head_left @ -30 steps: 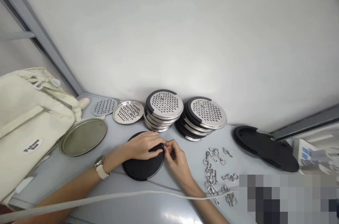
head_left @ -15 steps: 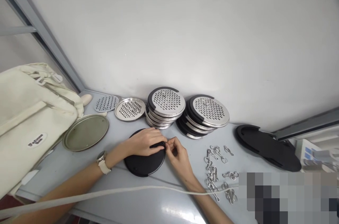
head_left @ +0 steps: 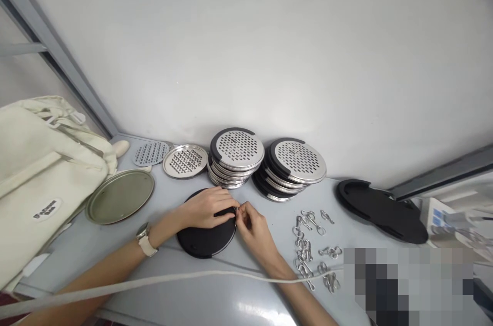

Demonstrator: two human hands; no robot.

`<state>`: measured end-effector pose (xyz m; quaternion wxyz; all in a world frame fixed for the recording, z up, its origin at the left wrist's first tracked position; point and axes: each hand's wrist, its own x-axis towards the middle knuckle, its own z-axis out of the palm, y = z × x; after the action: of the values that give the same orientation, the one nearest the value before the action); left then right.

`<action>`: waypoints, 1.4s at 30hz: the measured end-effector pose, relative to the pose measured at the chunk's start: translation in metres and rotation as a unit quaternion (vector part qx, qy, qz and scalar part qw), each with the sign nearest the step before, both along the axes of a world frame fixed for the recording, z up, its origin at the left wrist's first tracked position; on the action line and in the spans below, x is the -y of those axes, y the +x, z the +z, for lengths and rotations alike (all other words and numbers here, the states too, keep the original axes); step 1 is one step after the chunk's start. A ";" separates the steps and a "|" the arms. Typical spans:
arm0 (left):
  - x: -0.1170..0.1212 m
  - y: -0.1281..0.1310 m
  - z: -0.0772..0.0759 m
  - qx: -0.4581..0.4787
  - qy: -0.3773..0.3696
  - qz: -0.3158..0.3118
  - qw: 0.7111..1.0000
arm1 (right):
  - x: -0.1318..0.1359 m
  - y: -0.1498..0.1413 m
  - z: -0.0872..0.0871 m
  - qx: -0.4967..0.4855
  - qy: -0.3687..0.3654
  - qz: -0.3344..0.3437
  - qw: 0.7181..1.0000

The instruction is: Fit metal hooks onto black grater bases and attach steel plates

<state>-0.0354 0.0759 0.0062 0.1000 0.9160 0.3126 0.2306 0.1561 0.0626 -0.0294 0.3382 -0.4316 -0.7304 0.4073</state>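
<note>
On the table in front of me lies a black round disc [head_left: 206,241] with a thin shiny line along its lower right edge. My left hand [head_left: 210,208] rests palm down over its upper part, thumb and fingers closed on the right edge. My right hand [head_left: 252,226] pinches at that same edge, fingertips touching those of the left. A small metal piece shows between the fingertips, mostly hidden; whether it passes through the disc I cannot tell. Several metal rings with clips [head_left: 304,251] lie in a loose heap right of my right hand.
Behind the disc stand two stacks of round graters, the left stack [head_left: 236,151] and the right stack [head_left: 298,161]. A grater plate [head_left: 185,161], an olive round tray [head_left: 119,197] and a cream bag [head_left: 50,161] are leftward. Black discs [head_left: 381,210] lie right. A pale cord [head_left: 192,275] crosses in front.
Both hands stay at the disc's right edge, with only slight finger movement around the small metal piece. The whole view shifts a little; the objects on the table keep their places.
</note>
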 end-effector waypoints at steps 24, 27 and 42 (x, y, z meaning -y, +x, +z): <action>0.000 0.000 0.001 -0.011 -0.004 0.020 1.000 | 0.002 0.003 0.002 0.090 0.065 0.014 0.994; 0.000 0.000 0.000 -0.015 -0.005 0.014 1.000 | 0.001 0.003 0.003 0.090 0.065 0.016 0.994; -0.001 -0.001 -0.002 0.010 -0.028 0.020 0.999 | 0.002 0.004 0.003 0.086 0.069 0.016 0.994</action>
<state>-0.0368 0.0766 0.0042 0.1245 0.9039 0.3363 0.2331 0.1596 0.0603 -0.0261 0.2964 -0.4287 -0.7899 0.3232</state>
